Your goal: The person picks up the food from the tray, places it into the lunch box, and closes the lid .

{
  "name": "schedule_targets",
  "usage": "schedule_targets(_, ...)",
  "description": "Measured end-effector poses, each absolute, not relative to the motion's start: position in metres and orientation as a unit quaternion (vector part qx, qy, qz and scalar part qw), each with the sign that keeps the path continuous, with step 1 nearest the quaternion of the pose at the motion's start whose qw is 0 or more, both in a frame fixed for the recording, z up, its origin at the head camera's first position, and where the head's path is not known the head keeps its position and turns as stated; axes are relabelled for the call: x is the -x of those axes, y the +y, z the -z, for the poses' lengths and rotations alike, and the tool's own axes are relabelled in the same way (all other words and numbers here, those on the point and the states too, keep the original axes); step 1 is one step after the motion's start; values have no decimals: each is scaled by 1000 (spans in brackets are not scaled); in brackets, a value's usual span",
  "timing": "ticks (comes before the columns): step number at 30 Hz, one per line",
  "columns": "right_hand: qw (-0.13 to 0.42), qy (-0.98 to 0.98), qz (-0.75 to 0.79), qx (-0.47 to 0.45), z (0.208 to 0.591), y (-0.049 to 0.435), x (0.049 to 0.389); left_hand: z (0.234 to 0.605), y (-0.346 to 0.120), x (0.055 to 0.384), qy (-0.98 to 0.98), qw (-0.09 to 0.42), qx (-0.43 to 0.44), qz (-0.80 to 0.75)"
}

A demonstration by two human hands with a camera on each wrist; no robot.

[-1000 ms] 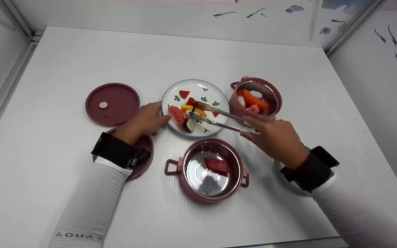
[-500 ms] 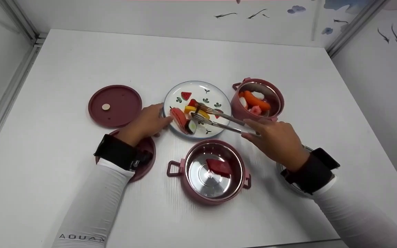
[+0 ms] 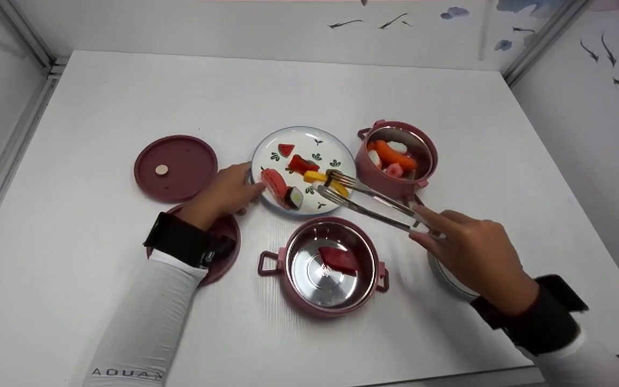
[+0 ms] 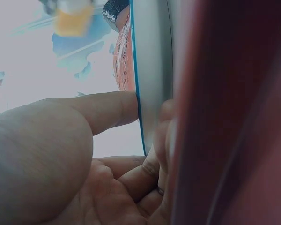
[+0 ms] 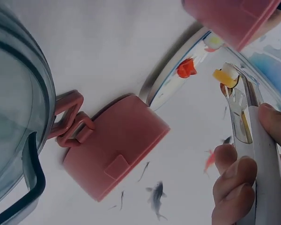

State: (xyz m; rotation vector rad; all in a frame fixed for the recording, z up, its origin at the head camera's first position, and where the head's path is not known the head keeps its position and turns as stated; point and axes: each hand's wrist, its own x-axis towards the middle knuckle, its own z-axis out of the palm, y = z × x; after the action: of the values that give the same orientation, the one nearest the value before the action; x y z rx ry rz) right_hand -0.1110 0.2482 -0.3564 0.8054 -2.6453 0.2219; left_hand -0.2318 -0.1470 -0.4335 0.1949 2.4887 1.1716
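My left hand (image 3: 223, 193) pinches the left rim of a white plate (image 3: 301, 138), thumb on top and fingers beneath, as the left wrist view shows. My right hand (image 3: 473, 252) holds metal tongs (image 5: 267, 168). Between the tong tips is a yellow-and-white toy sushi piece (image 3: 315, 176) with a dark band, over the plate's right side; the right wrist view also shows this yellow piece (image 5: 225, 78) at the tips. On the plate lie a red piece (image 3: 304, 164), a pink sushi piece (image 3: 273, 183) and a dark-edged sushi roll (image 3: 295, 198).
A pink pot (image 3: 309, 309) with a red piece (image 3: 338, 260) inside stands in front of the plate. Behind right, another pot (image 3: 376, 173) holds a carrot (image 3: 395, 156) and white pieces. Two maroon lids (image 3: 180, 172) lie left; a glass lid (image 5: 14, 108) sits right.
My right hand has drawn back right and toward me; the tongs have shifted the yellow sushi piece rightward, away from the red piece. The left hand stays on the plate rim.
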Motion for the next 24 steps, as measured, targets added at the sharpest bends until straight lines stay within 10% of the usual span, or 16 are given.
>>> schedule_targets(10,171,-935,-88,-297,352,264,43,436,-148,231,883,190,-69,-423)
schedule_targets(24,171,-935,-97,-296,355,259,41,435,-146,232,889,184,-71,-413)
